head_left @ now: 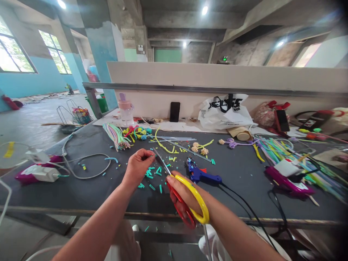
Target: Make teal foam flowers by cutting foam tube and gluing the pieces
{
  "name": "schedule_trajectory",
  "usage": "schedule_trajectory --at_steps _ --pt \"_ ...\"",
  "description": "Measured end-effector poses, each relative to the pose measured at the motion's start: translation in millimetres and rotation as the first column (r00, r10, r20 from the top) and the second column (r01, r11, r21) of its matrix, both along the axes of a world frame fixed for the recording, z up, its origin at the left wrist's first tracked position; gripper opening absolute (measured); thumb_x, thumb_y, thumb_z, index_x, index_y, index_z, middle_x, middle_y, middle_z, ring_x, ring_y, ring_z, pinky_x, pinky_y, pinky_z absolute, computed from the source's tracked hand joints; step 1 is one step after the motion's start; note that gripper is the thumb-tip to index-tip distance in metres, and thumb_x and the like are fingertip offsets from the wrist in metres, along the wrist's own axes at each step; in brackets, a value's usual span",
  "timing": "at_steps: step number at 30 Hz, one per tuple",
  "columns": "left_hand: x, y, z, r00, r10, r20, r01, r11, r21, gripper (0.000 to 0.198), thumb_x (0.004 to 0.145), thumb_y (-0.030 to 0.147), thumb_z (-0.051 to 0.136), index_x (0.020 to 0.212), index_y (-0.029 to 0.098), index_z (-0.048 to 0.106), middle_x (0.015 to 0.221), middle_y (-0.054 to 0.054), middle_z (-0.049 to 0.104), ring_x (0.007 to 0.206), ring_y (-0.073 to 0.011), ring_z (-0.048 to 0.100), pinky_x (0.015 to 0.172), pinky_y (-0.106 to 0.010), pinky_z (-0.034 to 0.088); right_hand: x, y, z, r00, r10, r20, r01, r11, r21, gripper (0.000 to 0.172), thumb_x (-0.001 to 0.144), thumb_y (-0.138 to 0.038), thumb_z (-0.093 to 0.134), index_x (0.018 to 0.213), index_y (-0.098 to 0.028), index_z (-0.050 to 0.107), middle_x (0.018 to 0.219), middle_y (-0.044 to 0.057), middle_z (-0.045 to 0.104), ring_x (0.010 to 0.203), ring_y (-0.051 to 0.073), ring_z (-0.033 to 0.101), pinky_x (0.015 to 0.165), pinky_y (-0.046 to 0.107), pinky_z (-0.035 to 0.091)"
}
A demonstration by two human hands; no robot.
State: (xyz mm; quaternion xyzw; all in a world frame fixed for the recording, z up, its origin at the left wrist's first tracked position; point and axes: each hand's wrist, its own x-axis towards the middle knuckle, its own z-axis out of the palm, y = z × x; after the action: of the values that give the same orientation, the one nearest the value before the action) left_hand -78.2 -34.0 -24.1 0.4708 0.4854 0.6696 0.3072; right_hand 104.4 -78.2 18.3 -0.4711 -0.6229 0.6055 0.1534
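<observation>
My right hand (181, 188) is wrapped round a pair of scissors (162, 162) with one yellow and one red handle. Their blades point up and left, toward my left hand (138, 164). That hand is closed in a pinch right beside the blade tips; what its fingertips hold is too small to make out. Below the blades, short teal cut pieces (152, 187) lie scattered on the dark table (114, 195). To the right of the scissors rests a blue glue gun (203, 176) on its side, its black cord running toward the front edge.
Bundles of pale soft strips (115, 136) lie at the back left, near a water bottle (126, 113). A phone (174, 111) leans at the back beside a white bag (225, 112). Purple power strips (288, 183) and loose cables lie on both sides.
</observation>
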Motion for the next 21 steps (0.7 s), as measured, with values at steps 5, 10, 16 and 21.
schedule_trajectory --at_steps 5,10,16,21 --pt "1.1 -0.2 -3.3 1.0 0.013 -0.026 -0.013 1.0 -0.006 0.006 0.062 0.018 0.068 0.065 0.016 0.064 0.068 0.002 0.064 0.063 -0.0105 0.055 0.062 -0.022 0.042 -3.0 2.5 -10.5 0.998 0.013 -0.06 -0.014 1.0 -0.018 0.033 0.092 -0.05 0.029 0.075 -0.022 0.035 0.041 -0.013 0.035 0.022 0.004 0.034 0.026 0.012 0.029" --pt "-1.3 -2.3 -4.9 1.0 0.017 0.015 -0.016 0.999 -0.044 0.01 0.062 0.022 0.069 0.066 0.015 0.062 0.062 0.003 0.062 0.058 -0.0108 0.056 0.059 -0.023 0.043 -7.8 6.2 -19.3 0.99 -0.019 -0.138 -0.005 0.985 -0.171 0.031 0.09 -0.053 0.033 0.084 -0.023 0.039 0.052 -0.011 0.043 0.025 0.003 0.034 0.025 0.014 0.036" --pt "-1.6 -5.2 -4.5 0.998 0.012 0.066 -0.007 0.998 -0.07 0.016 0.064 0.028 0.067 0.068 0.015 0.059 0.061 0.002 0.061 0.057 -0.0112 0.058 0.06 -0.024 0.046 -11.8 5.5 -13.9 0.976 -0.074 -0.203 0.009 0.953 -0.303 0.029 0.092 -0.05 0.03 0.092 -0.024 0.044 0.051 -0.01 0.045 0.026 0.003 0.033 0.027 0.014 0.038" --pt "-6.5 -3.6 -7.1 0.999 0.038 0.004 -0.037 0.996 -0.082 0.012 0.066 0.027 0.063 0.07 0.016 0.059 0.063 0.003 0.061 0.058 -0.0116 0.058 0.06 -0.024 0.045 -13.4 1.4 -10.8 0.974 -0.12 -0.194 0.041 0.929 -0.367 0.034 0.094 -0.046 0.025 0.084 -0.021 0.046 0.047 -0.01 0.041 0.024 0.004 0.028 0.024 0.013 0.028"
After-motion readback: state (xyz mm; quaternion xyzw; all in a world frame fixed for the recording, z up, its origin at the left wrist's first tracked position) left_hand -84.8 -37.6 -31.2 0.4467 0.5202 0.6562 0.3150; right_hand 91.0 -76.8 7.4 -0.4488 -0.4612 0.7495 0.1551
